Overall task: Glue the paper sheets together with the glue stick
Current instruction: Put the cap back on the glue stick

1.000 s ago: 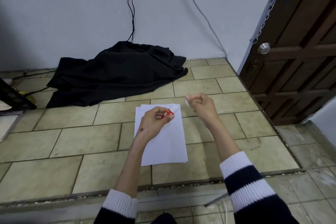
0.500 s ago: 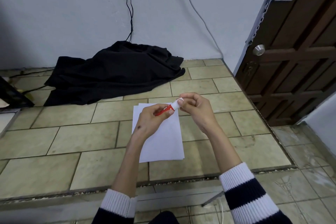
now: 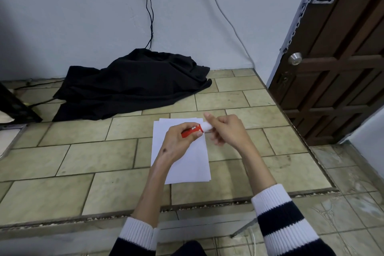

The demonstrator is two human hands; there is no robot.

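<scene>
Red glue stick (image 3: 192, 130) with unreadable white lettering, between both hands.

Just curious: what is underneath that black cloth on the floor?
Cannot tell. The black cloth lies heaped on the tiled floor against the wall, and black cables run down behind it; whatever it covers is hidden.

We cannot read the print on the glue stick (image 3: 192, 130) — too small. Our left hand (image 3: 178, 143) covers part of its red barrel, our right hand (image 3: 225, 131) part of its white cap (image 3: 206, 126). Both hide parts of the paper sheets (image 3: 187, 164) — their count is unclear.
</scene>
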